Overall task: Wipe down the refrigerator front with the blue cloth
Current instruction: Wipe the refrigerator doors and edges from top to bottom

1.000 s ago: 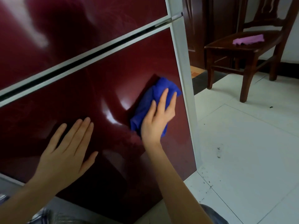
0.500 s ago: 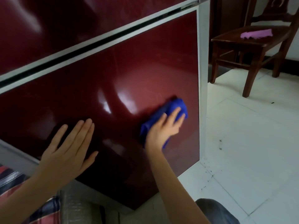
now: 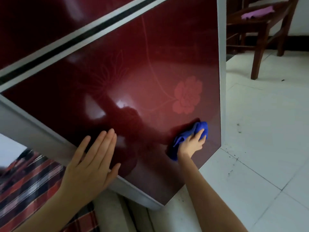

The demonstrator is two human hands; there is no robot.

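Right hand pressing bunched blue cloth against lower refrigerator door, near its right edge, below flower print | left hand lying flat, fingers extended, on door's lower-left edge | wooden chair standing on white tiled floor

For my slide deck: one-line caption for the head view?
Right hand presses blue cloth against lower red refrigerator door; left hand braces flat.

The glossy red lower door lies broad and bare above and between the two hands. The left hand lies flat near its grey bottom trim; the right hand presses the blue cloth just inside the grey side edge. Rightward the white tiled floor is open up to the wooden chair.
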